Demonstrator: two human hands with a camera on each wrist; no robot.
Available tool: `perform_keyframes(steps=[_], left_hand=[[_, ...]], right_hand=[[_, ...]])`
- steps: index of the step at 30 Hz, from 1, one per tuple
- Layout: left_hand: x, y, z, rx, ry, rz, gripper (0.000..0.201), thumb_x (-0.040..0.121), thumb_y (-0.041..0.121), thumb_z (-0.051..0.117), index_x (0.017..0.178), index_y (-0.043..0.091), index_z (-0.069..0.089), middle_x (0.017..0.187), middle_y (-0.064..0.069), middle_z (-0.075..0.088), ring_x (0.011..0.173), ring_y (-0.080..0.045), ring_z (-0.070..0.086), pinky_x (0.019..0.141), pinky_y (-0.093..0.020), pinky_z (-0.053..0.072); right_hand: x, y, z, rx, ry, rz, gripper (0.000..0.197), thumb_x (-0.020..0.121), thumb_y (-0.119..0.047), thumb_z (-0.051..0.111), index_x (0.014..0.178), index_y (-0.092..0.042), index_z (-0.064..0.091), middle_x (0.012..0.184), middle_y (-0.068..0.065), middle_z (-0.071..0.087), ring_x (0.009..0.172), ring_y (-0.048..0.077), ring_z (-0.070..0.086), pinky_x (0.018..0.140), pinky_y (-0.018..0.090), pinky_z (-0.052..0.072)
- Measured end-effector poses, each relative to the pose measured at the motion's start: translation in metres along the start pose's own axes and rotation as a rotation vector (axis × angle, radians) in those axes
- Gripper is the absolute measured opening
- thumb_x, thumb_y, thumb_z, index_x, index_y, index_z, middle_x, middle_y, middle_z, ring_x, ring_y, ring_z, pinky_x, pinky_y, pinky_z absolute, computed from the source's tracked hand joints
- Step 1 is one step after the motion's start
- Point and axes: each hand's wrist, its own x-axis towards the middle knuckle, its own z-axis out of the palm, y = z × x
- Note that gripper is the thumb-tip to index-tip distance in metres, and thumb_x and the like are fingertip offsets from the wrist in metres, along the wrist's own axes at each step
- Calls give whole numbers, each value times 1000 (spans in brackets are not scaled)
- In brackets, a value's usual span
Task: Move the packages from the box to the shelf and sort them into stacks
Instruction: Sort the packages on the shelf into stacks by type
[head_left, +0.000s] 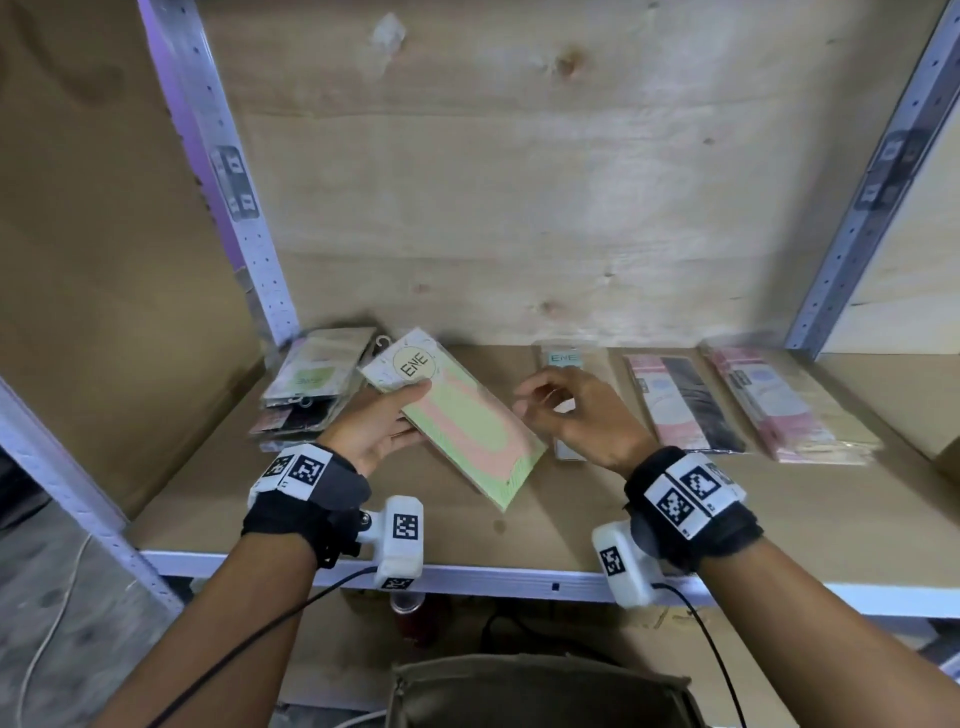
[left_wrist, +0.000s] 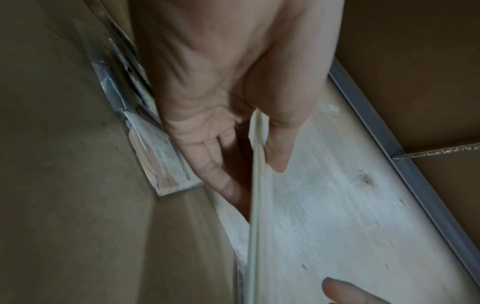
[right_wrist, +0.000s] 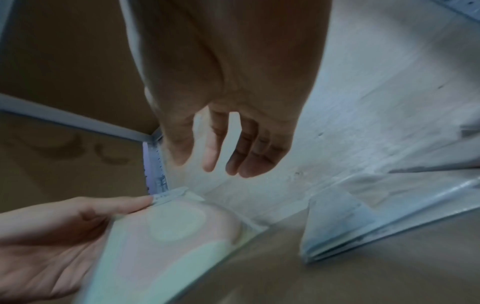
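My left hand holds a flat green and pink package with a round "ENE" label above the shelf board; the thumb lies on top and the fingers underneath. The left wrist view has this package edge-on between thumb and fingers. My right hand hovers just right of the package with loosely spread fingers, holding nothing. In the right wrist view the package sits below those fingers. Behind the right hand lies a pale "ENE" package on the shelf.
A mixed stack of packages lies at the shelf's left end. Two pink stacks lie to the right. Metal uprights frame the bay; plywood backs it. A brown box sits below the shelf edge.
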Motion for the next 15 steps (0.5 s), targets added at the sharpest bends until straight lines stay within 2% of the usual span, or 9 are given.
perform_keyframes(steps=[1, 3, 4, 6, 8, 10, 12, 15], left_hand=[[1, 0, 2, 13, -30, -1, 28, 94, 19, 66, 122, 18, 62, 117, -7, 73, 110, -26, 68, 93, -41, 55], [1, -1, 4, 5, -90, -6, 29, 93, 20, 66, 121, 18, 64, 117, -6, 73, 110, -25, 68, 97, -41, 53], [1, -1, 5, -11, -116, -11, 28, 93, 20, 67, 120, 18, 65, 117, -6, 73, 108, -24, 69, 95, -39, 53], [1, -2, 7, -19, -162, -26, 28, 92, 21, 66, 119, 18, 65, 117, -6, 73, 103, -20, 71, 84, -32, 56], [1, -5, 10, 11, -179, -33, 30, 93, 22, 65, 122, 16, 64, 116, -6, 74, 101, -18, 72, 76, -27, 58], [1, -4, 11, 27, -142, -23, 31, 95, 25, 63, 124, 13, 63, 114, -7, 74, 97, -17, 73, 71, -26, 59], [2, -2, 10, 31, -43, 24, 33, 96, 31, 62, 123, 13, 64, 114, -9, 74, 96, -19, 72, 68, -28, 60], [3, 1, 4, 44, 94, 105, 27, 94, 40, 62, 113, 22, 69, 109, -8, 75, 98, -23, 72, 66, -32, 59]], right_hand=[[1, 5, -2, 32, 40, 16, 17, 87, -34, 71, 103, -28, 69, 104, -2, 66, 92, 10, 63, 74, 28, 56], [3, 14, -4, 93, 39, 66, 21, 87, -36, 71, 106, -28, 66, 102, -3, 67, 90, 7, 64, 68, 17, 53], [2, 18, -4, 116, -4, 102, 24, 88, -38, 71, 108, -27, 66, 100, -4, 68, 89, 7, 64, 68, 15, 51], [1, 27, -1, 166, -131, 162, 28, 90, -40, 69, 111, -22, 67, 99, -1, 72, 88, 10, 65, 75, 19, 47], [-1, 34, 3, 222, -235, 186, 27, 93, -33, 67, 112, -14, 69, 97, 2, 74, 84, 10, 65, 77, 21, 46], [-2, 38, 6, 272, -264, 206, 27, 93, -26, 68, 112, -8, 68, 93, 1, 73, 81, 9, 64, 77, 21, 44], [-4, 40, 7, 300, -262, 221, 26, 92, -23, 69, 111, -7, 67, 91, -1, 72, 82, 8, 64, 79, 21, 43], [-9, 40, 9, 286, -300, 218, 18, 91, -23, 70, 105, -12, 68, 80, -10, 72, 73, 0, 63, 71, 14, 43]])
